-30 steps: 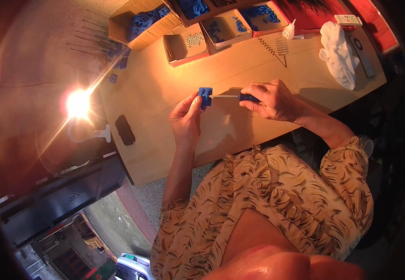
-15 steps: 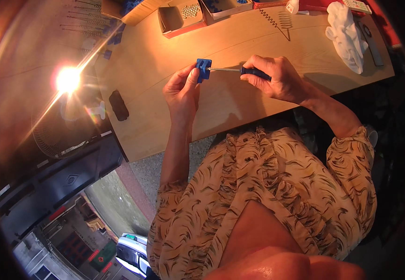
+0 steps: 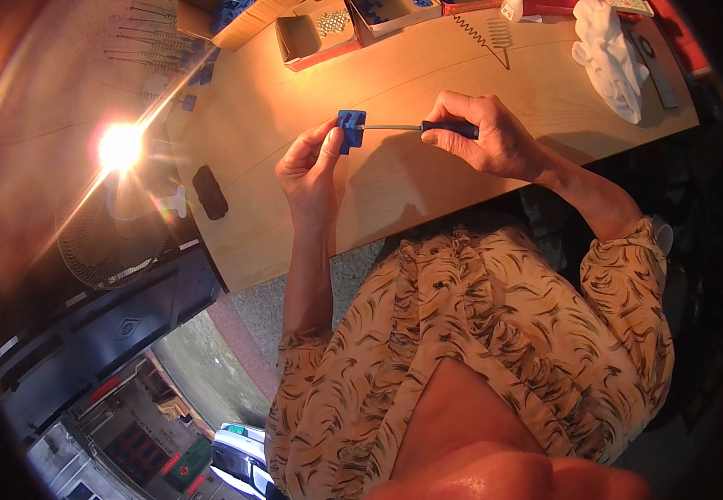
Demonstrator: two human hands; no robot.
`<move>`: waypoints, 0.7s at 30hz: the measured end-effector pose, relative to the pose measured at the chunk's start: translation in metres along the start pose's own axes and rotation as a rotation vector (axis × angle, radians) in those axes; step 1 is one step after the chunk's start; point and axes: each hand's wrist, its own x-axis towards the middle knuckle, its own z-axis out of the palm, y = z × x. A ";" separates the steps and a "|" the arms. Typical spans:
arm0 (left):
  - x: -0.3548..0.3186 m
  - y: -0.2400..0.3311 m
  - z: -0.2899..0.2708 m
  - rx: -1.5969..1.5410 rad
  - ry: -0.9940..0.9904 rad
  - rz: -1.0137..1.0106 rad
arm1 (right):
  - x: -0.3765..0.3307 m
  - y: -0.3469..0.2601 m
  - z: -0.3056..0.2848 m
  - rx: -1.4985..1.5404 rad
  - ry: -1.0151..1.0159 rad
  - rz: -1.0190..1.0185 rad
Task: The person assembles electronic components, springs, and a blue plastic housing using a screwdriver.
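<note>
Head view: the blue piece [image 3: 352, 129] is pinched by the left hand [image 3: 307, 173] above the surface [image 3: 249, 125], and the screwdriver [image 3: 440, 128], clasped in the right hand [image 3: 495, 137] and set against the piece, is best held straight and pressed evenly

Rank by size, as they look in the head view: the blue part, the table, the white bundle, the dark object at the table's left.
1. Table
2. White bundle
3. Dark object and blue part: too alike to rank.
</note>
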 end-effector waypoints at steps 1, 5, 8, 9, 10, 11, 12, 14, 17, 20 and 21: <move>0.000 0.000 0.000 0.011 0.002 0.007 | 0.000 0.001 0.000 -0.002 0.000 0.002; 0.002 0.002 0.003 -0.019 0.015 0.047 | 0.002 0.002 -0.002 0.106 -0.023 0.038; 0.003 0.002 0.003 0.006 0.008 0.063 | 0.004 0.003 -0.005 0.185 -0.063 0.085; 0.002 0.001 0.003 0.003 0.010 0.067 | 0.005 0.004 -0.005 0.215 -0.079 0.106; 0.001 0.000 0.004 0.010 0.007 0.070 | 0.006 0.005 -0.007 0.207 -0.077 0.102; 0.001 -0.002 0.004 0.016 0.004 0.076 | 0.006 0.007 -0.007 0.213 -0.092 0.130; 0.000 -0.003 0.002 0.008 0.000 0.087 | 0.005 0.008 -0.007 0.217 -0.106 0.158; -0.002 -0.002 -0.001 0.034 0.005 0.046 | 0.006 0.008 -0.003 0.169 -0.100 0.116; -0.003 0.000 0.000 -0.002 0.013 0.026 | 0.003 0.000 0.000 0.045 -0.058 0.042; -0.006 -0.001 -0.003 -0.038 0.020 0.021 | 0.002 -0.009 0.003 -0.094 -0.007 -0.034; -0.007 -0.001 -0.003 -0.074 0.032 0.013 | 0.001 -0.011 0.003 -0.179 0.016 -0.116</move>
